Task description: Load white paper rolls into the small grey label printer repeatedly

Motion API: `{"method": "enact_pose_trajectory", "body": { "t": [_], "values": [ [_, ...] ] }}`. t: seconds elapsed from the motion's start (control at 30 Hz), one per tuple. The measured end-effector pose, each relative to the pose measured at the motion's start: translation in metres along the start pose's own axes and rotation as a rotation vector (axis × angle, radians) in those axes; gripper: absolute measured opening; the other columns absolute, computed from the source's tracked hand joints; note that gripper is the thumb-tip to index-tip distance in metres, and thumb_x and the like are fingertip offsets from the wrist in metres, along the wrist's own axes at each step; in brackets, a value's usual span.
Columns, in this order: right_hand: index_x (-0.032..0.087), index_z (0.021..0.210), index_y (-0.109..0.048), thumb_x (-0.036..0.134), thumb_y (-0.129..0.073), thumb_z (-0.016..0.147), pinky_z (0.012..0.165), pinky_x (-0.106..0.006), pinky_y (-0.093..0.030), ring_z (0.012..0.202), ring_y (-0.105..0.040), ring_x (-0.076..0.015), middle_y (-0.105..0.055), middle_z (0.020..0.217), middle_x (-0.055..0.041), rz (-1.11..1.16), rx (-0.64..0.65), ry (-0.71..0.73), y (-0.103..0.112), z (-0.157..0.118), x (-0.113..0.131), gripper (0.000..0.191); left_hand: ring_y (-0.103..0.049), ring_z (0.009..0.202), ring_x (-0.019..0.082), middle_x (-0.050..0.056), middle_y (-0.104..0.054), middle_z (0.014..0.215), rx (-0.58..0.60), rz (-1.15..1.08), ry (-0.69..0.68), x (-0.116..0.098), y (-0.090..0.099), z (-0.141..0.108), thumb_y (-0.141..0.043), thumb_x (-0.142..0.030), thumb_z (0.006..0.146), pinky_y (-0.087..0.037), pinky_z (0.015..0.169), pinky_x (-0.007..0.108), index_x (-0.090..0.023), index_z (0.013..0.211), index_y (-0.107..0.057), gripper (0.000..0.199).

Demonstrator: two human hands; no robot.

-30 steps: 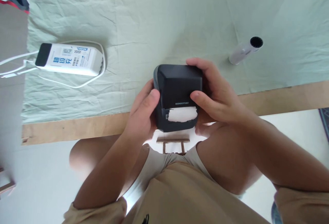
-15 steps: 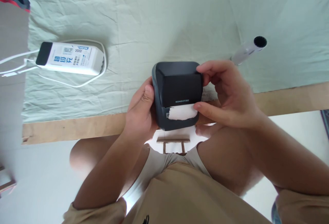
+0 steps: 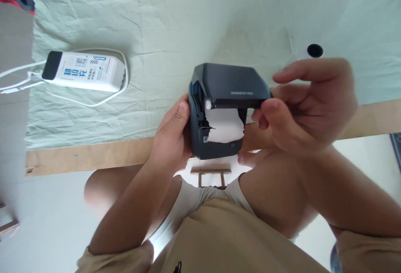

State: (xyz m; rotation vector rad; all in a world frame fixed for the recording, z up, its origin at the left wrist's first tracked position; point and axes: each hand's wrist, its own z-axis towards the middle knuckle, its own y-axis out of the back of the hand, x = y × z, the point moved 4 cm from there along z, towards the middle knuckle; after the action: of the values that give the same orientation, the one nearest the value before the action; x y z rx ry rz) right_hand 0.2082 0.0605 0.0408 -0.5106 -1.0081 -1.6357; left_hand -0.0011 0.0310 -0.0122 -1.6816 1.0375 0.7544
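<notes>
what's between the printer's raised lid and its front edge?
White paper with ragged edges: in the head view it shows below the lid and lies over the front of the printer.

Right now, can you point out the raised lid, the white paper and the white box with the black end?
Raised lid (image 3: pixel 234 80): head view, middle of its top face.
White paper (image 3: pixel 224 126): head view, middle of the part showing below the lid.
White box (image 3: pixel 87 71): head view, its printed face.
</notes>
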Motion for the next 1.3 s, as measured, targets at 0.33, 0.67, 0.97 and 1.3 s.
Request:
{"method": "enact_pose_trajectory", "body": {
  "t": [0.33, 0.67, 0.97, 1.3],
  "values": [
    [0.030, 0.096, -0.065, 0.021, -0.075, 0.099, 0.053, -0.032, -0.049, 0.062, -0.069, -0.0121, -0.079, 0.087, 0.0073, -0.289, 0.031, 0.040, -0.009, 0.015, 0.009, 0.014, -0.083, 0.091, 0.021, 0.004, -0.085, 0.102, 0.017, 0.054, -0.032, -0.006, -0.007, -0.007, -0.084, -0.047, 0.102, -0.064, 0.067, 0.025, -0.022, 0.117, -0.085, 0.029],
    [0.031, 0.132, -0.075, 0.030, -0.075, 0.098, 0.050, -0.034, -0.040, 0.055, -0.059, -0.0149, -0.081, 0.088, 0.0028, -0.407, 0.518, 0.082, -0.005, 0.016, 0.015, 0.035, -0.078, 0.131, 0.030, 0.010, -0.083, 0.138, 0.314, 0.146, -0.121, -0.003, 0.005, -0.003, -0.074, -0.047, 0.109, -0.066, 0.082, 0.027, -0.024, 0.136, -0.082, 0.036],
    [0.034, 0.099, -0.076, 0.051, -0.084, 0.092, 0.045, -0.035, -0.042, 0.057, -0.055, -0.0174, -0.067, 0.080, 0.0005, 0.208, 0.077, -0.460, 0.036, 0.028, -0.025, 0.020, -0.075, 0.074, 0.013, 0.001, -0.082, 0.095, 0.036, -0.010, 0.013, -0.004, -0.003, -0.005, -0.084, -0.043, 0.102, -0.062, 0.065, 0.019, -0.021, 0.115, -0.085, 0.025],
    [0.032, 0.117, -0.068, 0.039, -0.085, 0.098, 0.093, -0.046, -0.065, 0.106, -0.078, -0.0268, -0.080, 0.115, -0.0050, -0.468, 0.267, -0.106, 0.029, 0.014, -0.053, 0.026, -0.076, 0.081, 0.015, 0.001, -0.082, 0.099, 0.002, 0.028, 0.029, -0.009, -0.008, -0.006, -0.088, -0.046, 0.098, -0.062, 0.068, 0.023, -0.021, 0.113, -0.083, 0.029]
  ]
}}
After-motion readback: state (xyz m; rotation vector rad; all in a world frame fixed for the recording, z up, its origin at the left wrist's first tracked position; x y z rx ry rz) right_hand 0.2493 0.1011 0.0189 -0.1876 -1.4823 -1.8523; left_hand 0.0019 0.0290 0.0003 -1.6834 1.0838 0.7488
